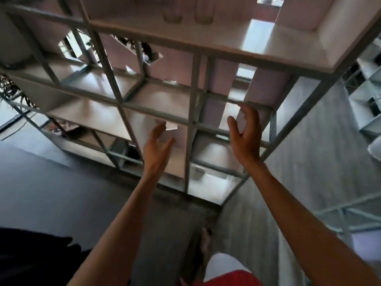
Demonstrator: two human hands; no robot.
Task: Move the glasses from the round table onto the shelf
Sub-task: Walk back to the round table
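The left hand (pixel 157 147) and right hand (pixel 244 135) are hovering spread and empty, mid-frame, before the shelf (pixel 156 113). Two blurred glasses (pixel 173 16) are seemingly standing on its top, upper centre; more may be waiting unseen.

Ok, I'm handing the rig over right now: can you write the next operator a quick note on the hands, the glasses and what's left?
Left hand: open, holds nothing, raised in front of the shelf.
Right hand: open, fingers loosely curled, holds nothing, close to a shelf rail.
Glasses: a glass and a second glass appear to stand side by side on the top board, though they are blurred.
Done: those two look placed.
Left: the round table is out of view, so look back at it and carry over any glasses that remain.
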